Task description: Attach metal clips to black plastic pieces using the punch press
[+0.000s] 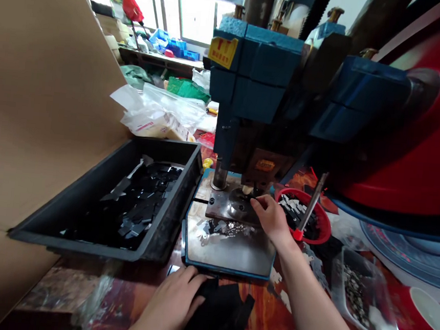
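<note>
My right hand (270, 218) reaches to the press die, a dark metal block (235, 205) on the base of a blue bench press (250, 80). Its thumb and index finger are pinched together at the die's edge; whatever lies between them is too small to make out. Small metal pieces (222, 229) are scattered on the steel base plate (231, 253) in front of the die. Below the plate, my left hand (179, 297) rests beside a pile of flat black pieces (218, 308), thumb and fingers apart, fingertips partly hidden.
A black bin (186, 203) of dark flat parts stands left, beside a cardboard sheet (45, 93). On the right are a red bowl (324, 230) of parts, a clear tub (387, 323) of small metal bits and a red mug (419, 311). A red wheel (417, 151) overhangs the right.
</note>
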`<state>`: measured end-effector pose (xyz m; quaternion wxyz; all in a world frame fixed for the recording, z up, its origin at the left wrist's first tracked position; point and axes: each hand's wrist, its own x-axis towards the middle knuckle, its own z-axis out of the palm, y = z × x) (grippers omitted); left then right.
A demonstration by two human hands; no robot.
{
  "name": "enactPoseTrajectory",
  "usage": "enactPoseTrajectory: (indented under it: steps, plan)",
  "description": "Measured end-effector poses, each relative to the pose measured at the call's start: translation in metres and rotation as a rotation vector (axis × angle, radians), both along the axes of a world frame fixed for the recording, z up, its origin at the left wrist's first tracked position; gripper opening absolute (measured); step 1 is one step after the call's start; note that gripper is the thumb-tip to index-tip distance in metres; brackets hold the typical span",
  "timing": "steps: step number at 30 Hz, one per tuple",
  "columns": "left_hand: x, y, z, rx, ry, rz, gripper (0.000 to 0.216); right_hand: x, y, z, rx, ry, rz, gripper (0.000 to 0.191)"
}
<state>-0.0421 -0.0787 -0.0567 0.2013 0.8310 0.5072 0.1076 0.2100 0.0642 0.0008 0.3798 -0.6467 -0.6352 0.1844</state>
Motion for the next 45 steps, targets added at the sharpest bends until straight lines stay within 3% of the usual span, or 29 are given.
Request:
enactPoseTrajectory:
  steps: [6, 10, 13, 16, 18, 23, 28, 32, 36, 41, 45]
  plan:
    - [-0.002, 0.005, 0.002, 0.013, 0.023, -0.022, 0.021, 0.056, -0.036, -0.009, 0.036, 0.064, -0.254, 0.038]
    - [-0.004, 0.008, 0.006, 0.009, 0.005, -0.091, 0.021, 0.082, -0.061, -0.018, 0.053, -0.102, -0.384, 0.036]
    - [-0.004, 0.009, 0.005, 0.028, 0.013, -0.085, 0.024, 0.058, -0.068, -0.02, 0.194, -0.224, -0.267, 0.029]
    - [-0.003, 0.009, 0.002, 0.05, -0.031, -0.073, 0.026, 0.014, -0.068, -0.019, 0.166, -0.309, 0.129, 0.019]
    - [-0.003, 0.007, -0.001, 0.063, -0.063, -0.065, 0.026, -0.01, -0.066, -0.019, 0.124, -0.398, 0.233, 0.016]
    - [-0.004, 0.002, 0.004, 0.132, -0.222, -0.041, 0.018, -0.027, -0.063, -0.023, 0.026, -0.492, 0.195, 0.012]
    - [0.009, 0.023, 0.028, 0.188, -0.504, 0.009, 0.016, -0.024, -0.065, -0.02, 0.009, -0.357, 0.213, 0.015]
    - [0.032, 0.064, 0.041, 0.117, -0.674, 0.178, 0.021, -0.024, -0.053, -0.004, 0.132, -0.201, 0.138, 0.018]
    - [0.048, 0.092, 0.038, -0.049, -0.859, 0.37, 0.03, -0.027, -0.022, 0.01, 0.253, -0.186, 0.095, 0.019]
    - [0.048, 0.091, 0.035, -0.248, -1.049, 0.482, 0.04, -0.029, 0.008, 0.005, 0.21, -0.185, 0.036, 0.016]
    - [0.044, 0.089, 0.034, -0.324, -1.127, 0.526, 0.042, -0.026, 0.01, 0.001, 0.18, -0.091, 0.05, 0.015]
